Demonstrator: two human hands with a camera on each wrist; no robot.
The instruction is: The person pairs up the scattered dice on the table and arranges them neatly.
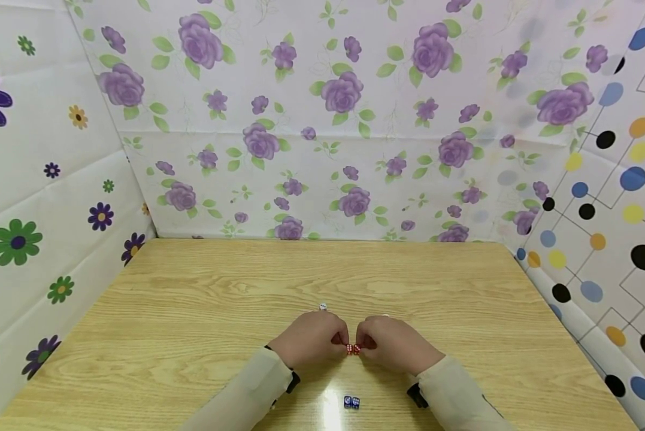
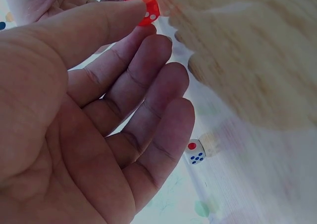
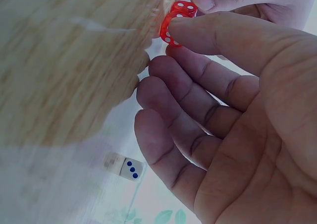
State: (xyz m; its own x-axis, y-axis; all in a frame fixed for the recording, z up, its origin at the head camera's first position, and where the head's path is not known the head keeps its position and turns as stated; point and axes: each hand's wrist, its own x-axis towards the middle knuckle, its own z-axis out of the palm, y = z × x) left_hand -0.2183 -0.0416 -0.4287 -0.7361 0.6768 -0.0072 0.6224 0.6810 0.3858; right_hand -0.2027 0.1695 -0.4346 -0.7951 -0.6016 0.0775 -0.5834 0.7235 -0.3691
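Note:
Over the middle of the table, my left hand (image 1: pixel 312 340) pinches one red die (image 1: pixel 349 349) between thumb and fingertips. Facing it, my right hand (image 1: pixel 394 342) pinches a second red die (image 1: pixel 357 349) the same way. The two dice sit side by side, touching or nearly so. White pips show on the left hand's red die (image 2: pixel 152 10) in the left wrist view, beside the thumb tip. From the right wrist, the right hand's red die (image 3: pixel 169 34) is partly covered by the thumb. Both hands' other fingers are bent loosely and hold nothing.
Two dark blue dice (image 1: pixel 347 401) lie side by side nearer the person. Beyond the left hand is a white die (image 1: pixel 323 306); another white die (image 1: pixel 386 315) is mostly hidden behind the right hand. Patterned cloth (image 1: pixel 311 149) hangs around the wooden table (image 1: pixel 220 287).

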